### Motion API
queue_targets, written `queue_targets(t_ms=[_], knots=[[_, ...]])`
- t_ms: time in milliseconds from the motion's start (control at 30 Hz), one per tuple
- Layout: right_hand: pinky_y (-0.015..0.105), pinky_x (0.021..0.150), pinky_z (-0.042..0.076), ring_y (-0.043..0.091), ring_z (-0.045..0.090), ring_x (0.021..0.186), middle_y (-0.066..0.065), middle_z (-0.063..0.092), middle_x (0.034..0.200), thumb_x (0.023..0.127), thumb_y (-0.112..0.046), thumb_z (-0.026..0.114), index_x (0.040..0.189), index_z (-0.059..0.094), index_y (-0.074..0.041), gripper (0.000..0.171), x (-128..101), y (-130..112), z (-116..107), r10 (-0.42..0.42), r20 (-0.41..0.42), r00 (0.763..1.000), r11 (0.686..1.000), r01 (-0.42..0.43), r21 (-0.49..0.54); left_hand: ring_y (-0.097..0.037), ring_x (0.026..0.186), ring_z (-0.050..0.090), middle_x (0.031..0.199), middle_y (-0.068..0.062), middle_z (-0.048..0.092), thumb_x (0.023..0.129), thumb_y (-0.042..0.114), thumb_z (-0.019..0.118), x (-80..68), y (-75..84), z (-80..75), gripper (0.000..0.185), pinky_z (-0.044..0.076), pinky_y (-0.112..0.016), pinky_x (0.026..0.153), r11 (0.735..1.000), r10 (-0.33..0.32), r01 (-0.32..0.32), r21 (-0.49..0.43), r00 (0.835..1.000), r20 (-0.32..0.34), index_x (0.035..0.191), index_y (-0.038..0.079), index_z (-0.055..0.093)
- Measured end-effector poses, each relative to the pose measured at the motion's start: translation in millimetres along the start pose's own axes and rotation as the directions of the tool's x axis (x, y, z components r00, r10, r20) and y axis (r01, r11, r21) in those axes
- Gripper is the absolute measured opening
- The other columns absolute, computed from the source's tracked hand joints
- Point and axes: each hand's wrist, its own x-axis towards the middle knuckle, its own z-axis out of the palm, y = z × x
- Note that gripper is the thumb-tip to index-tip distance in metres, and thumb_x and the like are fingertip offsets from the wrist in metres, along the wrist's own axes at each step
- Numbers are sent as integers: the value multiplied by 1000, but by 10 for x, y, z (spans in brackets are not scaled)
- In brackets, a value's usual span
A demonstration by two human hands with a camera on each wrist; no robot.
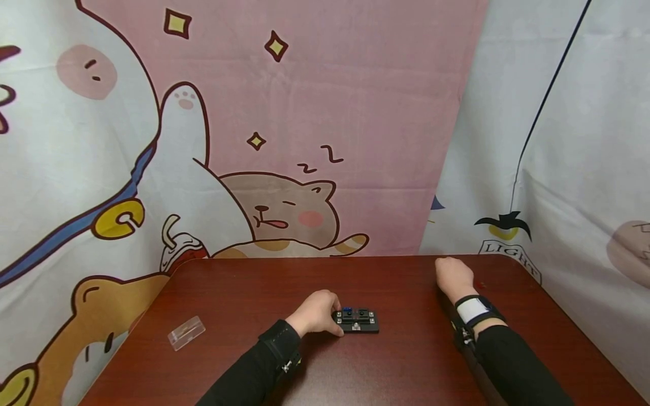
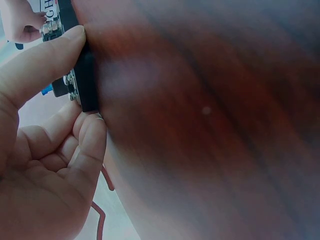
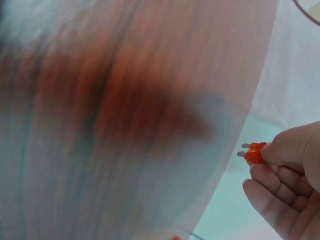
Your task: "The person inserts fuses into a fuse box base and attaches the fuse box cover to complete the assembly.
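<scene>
In the head view a black fuse block [image 1: 361, 321] with metal screw terminals lies on the table, a blue fuse [image 1: 347, 309] in its back left part. My left hand [image 1: 317, 313] grips the block's left end. The left wrist view shows the thumb [image 2: 60, 52] on the block's near edge and curled fingers at its end. Over the table's far right part is my right hand [image 1: 454, 277]. In the right wrist view it pinches an orange-red blade fuse [image 3: 255, 152] between thumb and fingers, two metal prongs pointing outward.
A clear plastic cover [image 1: 187, 333] lies at the left on the brown table [image 1: 406, 361]. Beside my right hand is a small red piece [image 1: 481, 285] on the tabletop. A printed cloth [image 1: 355, 113] hangs behind the far edge.
</scene>
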Motion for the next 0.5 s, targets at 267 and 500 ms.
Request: queue_targets(t_ms=[267, 500], knots=[[51, 57, 54, 37, 65, 71, 19, 64, 74, 89, 5, 62, 82, 65, 3, 7, -9, -198, -39, -61, -65, 996, 998, 61, 3, -10, 76, 52, 84, 4, 60, 62, 31, 95, -1, -3, 3, 45, 47, -29, 76, 1000, -1, 1, 1, 1000, 0, 92, 8, 71], [45, 57, 55, 31, 65, 67, 13, 63, 69, 86, -1, 71, 81, 66, 1, 7, -18, -374, -86, -100, -98, 990, 995, 102, 13, -9, 75, 51, 83, 4, 59, 61, 31, 95, 1, -2, 8, 45, 47, -28, 75, 1000, 3, -3, 3, 1000, -6, 90, 9, 70]])
